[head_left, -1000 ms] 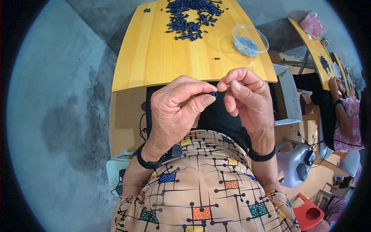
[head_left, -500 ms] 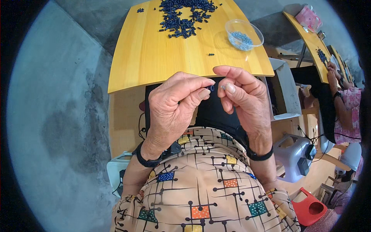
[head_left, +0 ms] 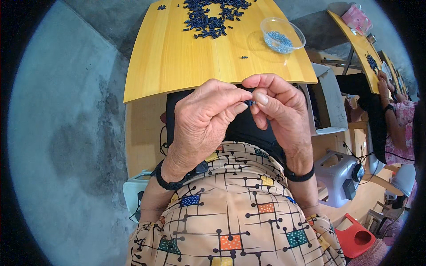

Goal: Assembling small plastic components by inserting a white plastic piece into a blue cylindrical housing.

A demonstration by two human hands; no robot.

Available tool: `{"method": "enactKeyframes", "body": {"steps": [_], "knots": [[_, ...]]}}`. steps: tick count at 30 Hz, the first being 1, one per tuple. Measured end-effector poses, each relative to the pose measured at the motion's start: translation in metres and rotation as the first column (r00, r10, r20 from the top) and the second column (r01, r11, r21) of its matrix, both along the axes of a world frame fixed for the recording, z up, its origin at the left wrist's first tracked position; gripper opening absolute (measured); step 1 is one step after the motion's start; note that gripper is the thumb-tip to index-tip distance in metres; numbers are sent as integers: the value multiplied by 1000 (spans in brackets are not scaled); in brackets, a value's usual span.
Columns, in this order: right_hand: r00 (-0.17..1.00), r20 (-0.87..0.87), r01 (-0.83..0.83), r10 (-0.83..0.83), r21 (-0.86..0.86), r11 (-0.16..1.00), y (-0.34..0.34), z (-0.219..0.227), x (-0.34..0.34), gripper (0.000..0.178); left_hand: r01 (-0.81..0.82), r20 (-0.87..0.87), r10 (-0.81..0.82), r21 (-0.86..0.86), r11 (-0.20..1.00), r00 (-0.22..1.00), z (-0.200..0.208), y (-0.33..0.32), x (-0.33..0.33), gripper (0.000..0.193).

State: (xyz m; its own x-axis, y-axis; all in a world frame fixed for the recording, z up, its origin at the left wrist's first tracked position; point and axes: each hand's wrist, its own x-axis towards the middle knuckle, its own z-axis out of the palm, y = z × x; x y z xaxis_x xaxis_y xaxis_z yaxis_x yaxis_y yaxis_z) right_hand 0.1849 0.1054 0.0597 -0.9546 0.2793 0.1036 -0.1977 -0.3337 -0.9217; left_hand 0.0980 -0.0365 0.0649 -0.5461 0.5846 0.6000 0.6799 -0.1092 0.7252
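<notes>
Close in front of my body, just off the near table edge, my two hands meet at the fingertips. My left hand [head_left: 195,111] pinches a small dark blue plastic piece [head_left: 248,103], mostly covered by the thumb and forefinger. A tiny silver metal piece is pinched in my right hand [head_left: 284,104] and pressed up to the blue one; its shape is too small to make out now. Many similar dark pieces [head_left: 211,26] lie heaped at the table's far side. A clear round bowl [head_left: 296,35] at the right holds small silver metal pieces [head_left: 278,42].
One loose dark piece [head_left: 244,57] lies on the yellow wooden table [head_left: 164,57]. Right of it stands a white box [head_left: 333,99]. A grey plastic stool [head_left: 330,177] and a red stool [head_left: 353,239] are on the floor. Another person's hand [head_left: 384,84] works at a farther table.
My left hand has moved right, bringing the blue piece against the silver one in my right hand. The gap between the fingertips has closed. The table appears slightly higher in view.
</notes>
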Motion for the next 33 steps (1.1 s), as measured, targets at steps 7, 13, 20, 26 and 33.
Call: {"method": "enactKeyframes", "body": {"steps": [7,13,20,26,33], "knots": [[1000,7,26,-26,20,999,1,0,0,24,-23,-39,23,-18,1000,999,-2,-1,0,14],[1000,10,22,-22,23,999,1,-1,0,22,-36,-55,34,-31,999,998,-3,-1,0,15],[999,15,40,-41,92,995,0,-2,0,23,-29,-73,26,-39,999,997,-2,0,0,16],[996,8,85,-89,196,977,-2,-2,1,24,-39,-75,36,-32,999,997,-2,-1,4,14],[1000,10,-24,24,54,998,4,-13,-3,25,-7,-61,6,-30,1000,998,-3,-3,5,14]]}}
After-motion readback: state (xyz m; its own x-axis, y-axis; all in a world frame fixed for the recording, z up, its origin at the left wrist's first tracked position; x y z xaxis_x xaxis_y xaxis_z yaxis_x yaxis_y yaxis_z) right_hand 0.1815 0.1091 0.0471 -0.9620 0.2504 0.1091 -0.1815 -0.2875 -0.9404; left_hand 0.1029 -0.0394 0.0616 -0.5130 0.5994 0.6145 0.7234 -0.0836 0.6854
